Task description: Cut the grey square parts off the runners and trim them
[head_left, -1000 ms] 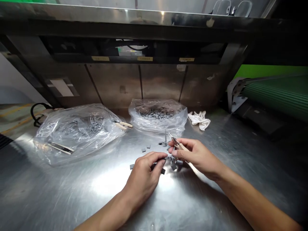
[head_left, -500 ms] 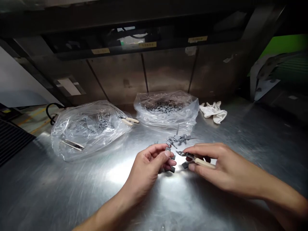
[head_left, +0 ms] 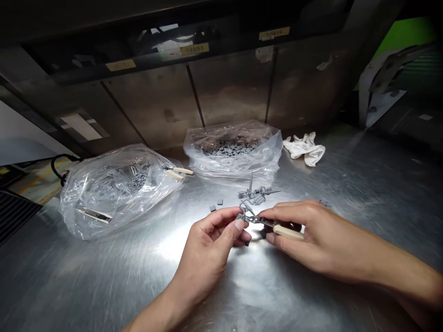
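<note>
Left hand: the left hand (head_left: 214, 240) is closed at thumb and fingertips; it grips a small grey part (head_left: 239, 216) just above the desk (head_left: 121, 286).
Right hand: the right hand (head_left: 311, 235) is wrapped around cutters (head_left: 289, 233) with cream handles; the tips point left and reach the grey part; whether the blades have closed on it cannot be told.
Grey part: between the two hands, near the middle of the scene; a curved stem rises at its far side.
Grey frames: a tangled heap of grey frames (head_left: 258, 196) lies on the desk, just beyond the hands; one spike stands upright.
Loose pieces: two small grey squares (head_left: 220, 202) lie to the left of the heap, apart from it.
Left bag: a clear bag (head_left: 83, 230) holds grey pieces; spare cutters (head_left: 182, 171) rest at its right edge.
Far bag: a second clear bag (head_left: 207, 168), filled with grey pieces, stands beyond the heap.
Cloth: a crumpled white cloth (head_left: 304, 148) lies right of the far bag.
</note>
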A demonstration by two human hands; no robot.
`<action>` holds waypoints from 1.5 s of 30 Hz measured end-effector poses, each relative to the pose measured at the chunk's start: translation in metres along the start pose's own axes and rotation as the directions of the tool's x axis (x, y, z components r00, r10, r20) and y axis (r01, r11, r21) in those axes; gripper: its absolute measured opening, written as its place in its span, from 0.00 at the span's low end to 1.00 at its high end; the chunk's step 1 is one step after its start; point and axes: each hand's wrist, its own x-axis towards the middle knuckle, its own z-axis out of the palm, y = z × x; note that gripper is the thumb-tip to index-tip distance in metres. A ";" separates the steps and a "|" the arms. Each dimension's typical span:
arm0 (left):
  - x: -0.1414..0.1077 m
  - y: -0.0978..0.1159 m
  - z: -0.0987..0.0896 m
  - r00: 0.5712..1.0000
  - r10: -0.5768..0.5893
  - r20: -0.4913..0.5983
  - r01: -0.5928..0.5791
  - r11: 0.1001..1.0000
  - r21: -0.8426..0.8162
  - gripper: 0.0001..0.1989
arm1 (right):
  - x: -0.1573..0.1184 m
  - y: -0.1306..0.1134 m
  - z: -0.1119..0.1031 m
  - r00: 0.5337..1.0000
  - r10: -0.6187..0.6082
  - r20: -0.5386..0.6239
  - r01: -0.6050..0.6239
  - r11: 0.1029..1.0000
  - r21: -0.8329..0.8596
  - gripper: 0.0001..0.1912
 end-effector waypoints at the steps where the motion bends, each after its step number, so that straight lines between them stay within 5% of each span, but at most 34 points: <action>1: 0.000 0.000 0.000 1.000 0.003 -0.002 -0.003 1.000 0.003 0.13 | 0.000 0.000 0.000 1.000 -0.001 0.008 0.001 1.000 0.007 0.09; 13: -0.002 -0.002 0.000 1.000 -0.017 0.014 0.017 1.000 -0.002 0.12 | 0.001 0.003 0.002 0.999 -0.033 0.038 0.033 0.999 0.016 0.10; 20: 0.001 -0.006 -0.003 0.996 -0.080 0.039 0.082 0.995 -0.061 0.15 | 0.000 0.002 -0.001 0.999 0.047 0.026 -0.048 0.997 0.059 0.10; 29: 0.003 -0.001 -0.003 0.994 -0.107 0.015 0.108 0.977 -0.182 0.10 | 0.007 0.020 -0.007 0.956 0.145 -0.254 -0.153 0.988 -0.013 0.07; 36: 0.003 0.007 0.000 0.977 -0.211 0.035 0.211 0.932 -0.294 0.05 | 0.016 0.027 0.012 0.969 -0.043 -0.242 -0.024 0.963 -0.268 0.16; 45: -0.002 0.007 0.001 0.960 -0.277 0.046 0.279 0.916 -0.288 0.04 | 0.016 0.018 0.013 0.921 0.011 -0.389 -0.043 0.996 -0.073 0.05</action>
